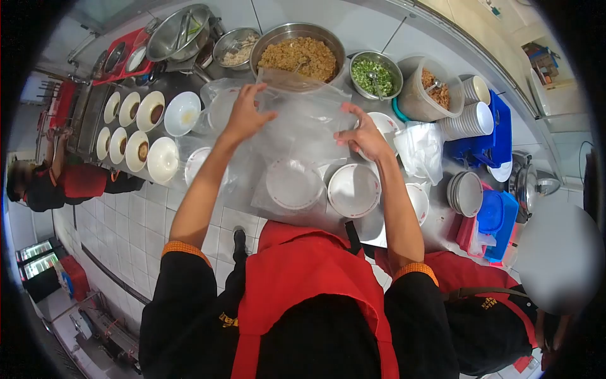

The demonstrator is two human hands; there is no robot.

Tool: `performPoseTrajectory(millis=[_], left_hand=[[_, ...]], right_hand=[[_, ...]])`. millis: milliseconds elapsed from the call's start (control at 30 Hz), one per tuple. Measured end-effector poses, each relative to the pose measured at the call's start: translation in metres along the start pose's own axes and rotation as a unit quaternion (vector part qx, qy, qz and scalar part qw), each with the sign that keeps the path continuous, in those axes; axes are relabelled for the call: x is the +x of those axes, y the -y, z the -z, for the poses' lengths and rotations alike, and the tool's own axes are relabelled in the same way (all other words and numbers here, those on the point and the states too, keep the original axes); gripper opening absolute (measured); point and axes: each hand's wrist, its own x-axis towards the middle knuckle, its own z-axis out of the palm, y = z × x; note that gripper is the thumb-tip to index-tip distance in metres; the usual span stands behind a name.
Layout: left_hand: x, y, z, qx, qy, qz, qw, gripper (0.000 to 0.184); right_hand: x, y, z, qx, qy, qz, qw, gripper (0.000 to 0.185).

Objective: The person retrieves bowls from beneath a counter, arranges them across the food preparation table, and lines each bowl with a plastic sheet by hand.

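Note:
A clear plastic bag (300, 126) is spread between my two hands above the counter. My left hand (246, 117) has its fingertips at the bag's left edge, thumb pointing inward. At the bag's right edge, my right hand (366, 136) has curled fingers on the plastic. Below the bag, a white bowl (293, 184) shows through a layer of clear plastic, and another white bowl (353, 191) sits to its right. A plastic-covered bowl (197, 165) stands left of my left forearm. One more bowl (381, 126) is partly hidden behind my right hand.
Two rows of bowls (151, 110), several with brown sauce, line the left counter. Behind are a basin of minced food (297, 57), chopped greens (375, 76) and a plastic tub (429, 88). Bowl stacks (470, 120) stand right. Co-workers are at left (76, 180) and right (486, 316).

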Motion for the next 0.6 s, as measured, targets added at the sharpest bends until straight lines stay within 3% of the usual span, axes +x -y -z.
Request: performPoseTrajectory(millis=[67,133,200,267,333,367,433,500,533,600], left_hand=[[0.0,0.012,-0.005,0.149,-0.073,-0.14,0.976,0.063],[0.006,0.018,-0.004,0.125,-0.071,-0.12,0.982,0.061],[0.01,0.02,0.0,0.102,-0.072,-0.099,0.987,0.058],[0.01,0.005,-0.003,0.244,-0.24,-0.097,0.935,0.05],[0.002,-0.03,-0.005,0.215,-0.237,-0.1,0.942,0.051],[-0.007,-0.045,-0.012,0.186,-0.231,-0.092,0.95,0.053],[-0.017,-0.041,-0.052,0.223,-0.067,-0.143,0.962,0.057],[-0.018,-0.054,-0.086,0.245,0.055,-0.013,0.968,0.059],[-0.014,-0.051,-0.099,0.246,0.055,-0.016,0.968,0.059],[0.001,-0.039,-0.12,0.306,0.092,0.082,0.944,0.062]], right_hand=[[0.003,-0.009,0.0,0.021,0.0,-0.007,1.0,0.077],[0.006,-0.011,-0.001,0.041,0.004,-0.012,0.999,0.076],[0.008,-0.008,-0.004,-0.063,-0.005,-0.061,0.996,0.079],[0.011,-0.018,-0.015,-0.094,-0.034,-0.02,0.995,0.082],[0.02,-0.028,-0.013,-0.127,-0.045,0.014,0.991,0.086],[0.024,-0.034,-0.011,-0.127,-0.052,0.014,0.991,0.086],[0.032,-0.046,-0.011,-0.21,-0.062,0.051,0.974,0.087],[0.035,-0.051,-0.012,-0.19,-0.061,0.042,0.979,0.091],[0.038,-0.051,-0.013,-0.17,-0.059,0.035,0.983,0.095],[0.039,-0.051,-0.012,-0.202,-0.06,0.055,0.976,0.095]])
